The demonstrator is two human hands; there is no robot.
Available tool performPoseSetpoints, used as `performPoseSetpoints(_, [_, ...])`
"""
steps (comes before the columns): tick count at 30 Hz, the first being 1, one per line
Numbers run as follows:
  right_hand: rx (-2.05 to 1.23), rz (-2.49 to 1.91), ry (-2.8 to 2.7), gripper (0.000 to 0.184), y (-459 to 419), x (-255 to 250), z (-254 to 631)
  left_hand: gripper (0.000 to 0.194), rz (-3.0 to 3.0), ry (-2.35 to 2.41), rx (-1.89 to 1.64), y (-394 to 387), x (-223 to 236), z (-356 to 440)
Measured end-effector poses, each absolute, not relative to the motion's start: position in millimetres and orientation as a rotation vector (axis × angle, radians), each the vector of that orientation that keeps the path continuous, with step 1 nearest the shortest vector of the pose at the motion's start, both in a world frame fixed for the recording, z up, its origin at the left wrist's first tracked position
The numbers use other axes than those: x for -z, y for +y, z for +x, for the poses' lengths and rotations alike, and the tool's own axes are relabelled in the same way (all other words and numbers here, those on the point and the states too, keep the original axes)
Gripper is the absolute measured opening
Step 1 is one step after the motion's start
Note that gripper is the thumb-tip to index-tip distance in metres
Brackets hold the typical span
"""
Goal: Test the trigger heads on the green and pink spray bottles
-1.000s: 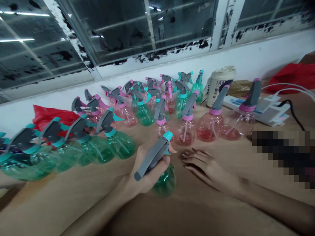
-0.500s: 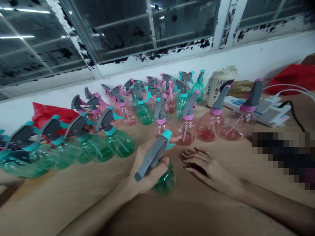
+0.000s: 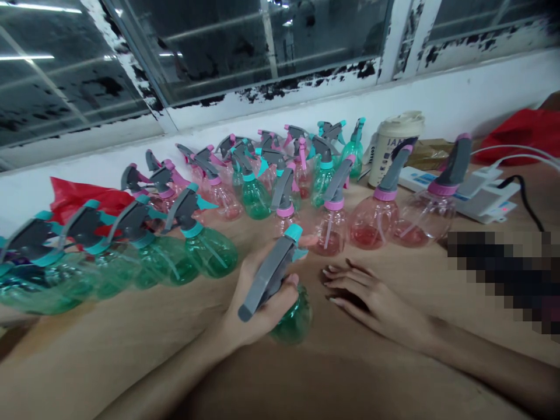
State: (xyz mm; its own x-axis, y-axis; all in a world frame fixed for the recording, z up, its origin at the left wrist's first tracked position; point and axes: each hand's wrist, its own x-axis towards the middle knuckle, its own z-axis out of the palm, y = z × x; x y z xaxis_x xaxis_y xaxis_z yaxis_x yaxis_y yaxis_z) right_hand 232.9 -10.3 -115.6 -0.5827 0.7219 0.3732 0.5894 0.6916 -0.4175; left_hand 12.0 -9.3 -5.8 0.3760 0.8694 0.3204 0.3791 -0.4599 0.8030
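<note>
My left hand (image 3: 258, 303) is wrapped round the neck of a green spray bottle (image 3: 300, 318) with a grey and turquoise trigger head. The bottle stands on the table, its neck hidden by my fingers. To its right, my right hand (image 3: 371, 297) rests on the tabletop with fingers spread and bent a little, holding nothing. Beyond my hands stand pink spray bottles (image 3: 374, 224) in a row, with some reddish liquid inside. On the left runs a row of green spray bottles (image 3: 212, 254) with turquoise collars.
More pink and green spray bottles (image 3: 256, 195) crowd together near the wall. Behind the pink row are a paper coffee cup (image 3: 391, 149) and a white power strip (image 3: 479, 204) with cables. Red plastic bags (image 3: 90, 201) lie at left and far right. A pixelated dark patch covers the right side.
The view has shifted slightly, so the bottles at the back sit a little higher. My left hand keeps its hold on the green spray bottle; my right hand stays in place.
</note>
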Motion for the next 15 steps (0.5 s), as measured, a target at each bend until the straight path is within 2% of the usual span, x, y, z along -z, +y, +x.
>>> performPoseSetpoints(15, [-0.340, -0.992, -2.386, 0.022, -10.4, 114.8, 234.2, 0.024, 2.026, 0.976, -0.982, -6.3, -1.6, 12.8])
